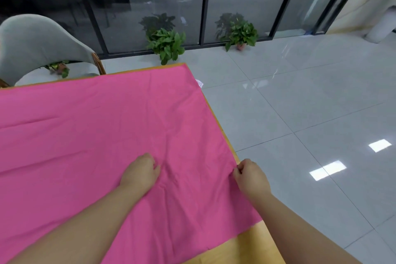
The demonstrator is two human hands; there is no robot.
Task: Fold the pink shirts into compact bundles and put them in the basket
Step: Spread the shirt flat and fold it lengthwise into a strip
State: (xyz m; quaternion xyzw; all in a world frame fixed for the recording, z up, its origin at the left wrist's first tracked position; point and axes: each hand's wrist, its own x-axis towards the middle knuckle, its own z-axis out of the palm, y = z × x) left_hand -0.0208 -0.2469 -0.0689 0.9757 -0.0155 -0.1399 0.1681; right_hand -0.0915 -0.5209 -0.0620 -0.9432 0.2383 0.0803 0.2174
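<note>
From the head camera I look down on a pink shirt (102, 135) spread flat over the wooden table (252, 248), covering nearly all of the top that I can see, from the far edge to near the front right corner, where a strip of bare wood shows. A small white label (199, 83) pokes out past the far right corner of the cloth.

My right hand (250, 176) is at the table's right edge, thumb and fingertips pinching the hem of the cloth where it meets that edge. My left hand (140, 170) lies on the cloth further in from the edge, fingers curled under and gathering a small ridge of fabric; creases run out from both pinches.

The fabric looks thin, light and limp, so I judge it will sag and slide rather than hold a fold by itself. It wants taking by hems and corners, both hands spread wide, and each fold pressed flat against the table before the next. No fold has been made in it yet, and no basket is in sight.

Beyond the table stand a grey chair (38, 45) at the far left corner, potted plants (166, 44) along a glass wall, and glossy floor tiles (310, 103) on the right.
</note>
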